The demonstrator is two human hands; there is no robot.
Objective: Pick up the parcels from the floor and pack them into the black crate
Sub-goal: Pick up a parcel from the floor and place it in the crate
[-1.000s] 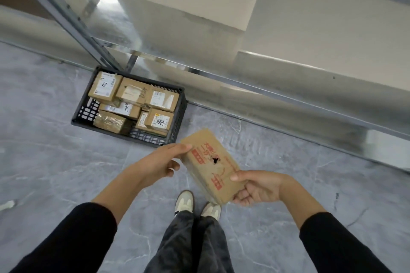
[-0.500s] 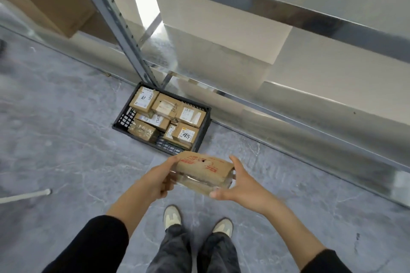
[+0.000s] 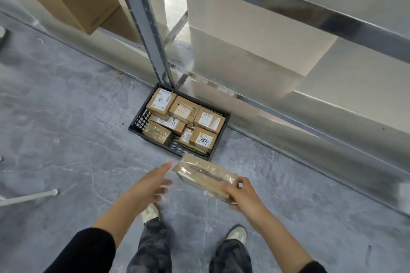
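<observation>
**Carry step: parcel in hand, crate ahead**

The black crate (image 3: 139, 120) sits on the floor (image 3: 66, 139) at the foot of the shelf post (image 3: 144, 17). It is nearly full of packed boxes (image 3: 205, 118), with bare mesh showing only at its near edge. You hold a flat, tape-wrapped brown parcel (image 3: 200, 173) in the air, just short of the crate. Your right hand (image 3: 241, 195) grips its near end. Your left hand (image 3: 153, 184) is just beside it, fingers straight, holding nothing. The next move likely calls for laying the parcel flat on top.

One wide-angle camera, worn on a standing person's head, looks forward and steeply down: shoes (image 3: 237, 231) at 6 o'clock, left hand (image 3: 153, 186) and right hand (image 3: 241, 195) close below centre, crate (image 3: 138, 121) farther off toward 12, shelving (image 3: 144, 17) beyond.
</observation>
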